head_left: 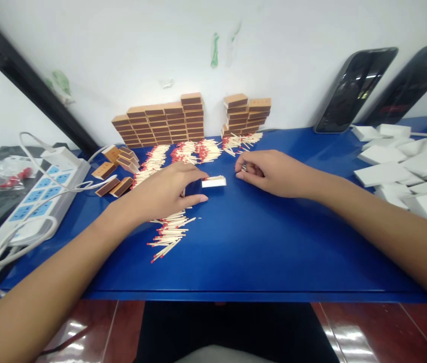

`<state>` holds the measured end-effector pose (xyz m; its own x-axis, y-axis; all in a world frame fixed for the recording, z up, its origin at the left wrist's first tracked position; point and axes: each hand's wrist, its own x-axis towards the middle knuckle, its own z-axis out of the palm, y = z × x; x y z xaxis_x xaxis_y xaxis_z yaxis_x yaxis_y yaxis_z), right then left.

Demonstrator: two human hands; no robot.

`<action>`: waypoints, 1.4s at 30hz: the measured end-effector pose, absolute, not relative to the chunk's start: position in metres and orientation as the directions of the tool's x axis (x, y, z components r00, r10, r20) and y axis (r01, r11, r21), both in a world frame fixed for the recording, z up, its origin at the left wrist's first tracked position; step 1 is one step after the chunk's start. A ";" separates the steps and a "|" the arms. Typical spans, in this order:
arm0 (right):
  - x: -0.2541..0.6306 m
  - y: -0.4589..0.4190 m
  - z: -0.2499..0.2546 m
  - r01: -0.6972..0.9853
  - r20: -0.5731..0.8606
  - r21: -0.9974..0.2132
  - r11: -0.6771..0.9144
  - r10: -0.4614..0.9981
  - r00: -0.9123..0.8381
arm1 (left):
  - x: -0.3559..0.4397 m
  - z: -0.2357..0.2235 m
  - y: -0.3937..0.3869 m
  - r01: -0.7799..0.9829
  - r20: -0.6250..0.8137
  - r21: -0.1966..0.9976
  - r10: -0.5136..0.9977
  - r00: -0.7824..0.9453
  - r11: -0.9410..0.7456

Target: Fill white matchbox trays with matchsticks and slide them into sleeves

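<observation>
A small white matchbox tray (214, 183) with matches in it lies on the blue table. My left hand (173, 189) is at its left end, the index fingertip at the tray's edge and the thumb stretched out apart from it. To the right of the tray, my right hand (268, 171) is curled closed, with pale match ends showing between the fingers. Loose red-tipped matches (170, 229) are spread under and in front of my left hand. More match piles (207, 150) lie behind the tray.
Stacked brown matchboxes (160, 123) stand against the wall, with a second stack (246, 115) to their right. Several loose matchbox sleeves (120, 166) and a power strip (41, 194) with cables are at left. White trays (410, 166) are heaped at right near a leaning phone (355, 91).
</observation>
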<state>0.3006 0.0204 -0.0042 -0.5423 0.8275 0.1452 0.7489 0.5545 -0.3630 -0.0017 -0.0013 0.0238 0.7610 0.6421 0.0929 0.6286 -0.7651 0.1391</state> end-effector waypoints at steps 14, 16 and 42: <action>0.301 0.021 -0.004 0.748 0.145 -0.362 0.556 0.826 -0.544 | -0.001 0.019 0.001 0.613 0.133 0.135 0.628 0.767 -0.778; 0.300 0.021 -0.004 0.747 0.147 -0.367 0.554 0.828 -0.541 | 0.000 0.017 0.002 0.616 0.153 0.137 0.631 0.761 -0.776; 0.304 0.024 -0.005 0.786 0.161 -0.388 0.481 0.875 -0.456 | 0.002 0.005 0.008 0.554 0.308 0.181 0.582 0.753 -0.813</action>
<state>0.3044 0.0236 -0.0051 -0.4557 0.8755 0.1608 0.7863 0.4806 -0.3883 0.0022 0.0078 0.0051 0.7530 0.5815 0.3079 0.5536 -0.8128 0.1812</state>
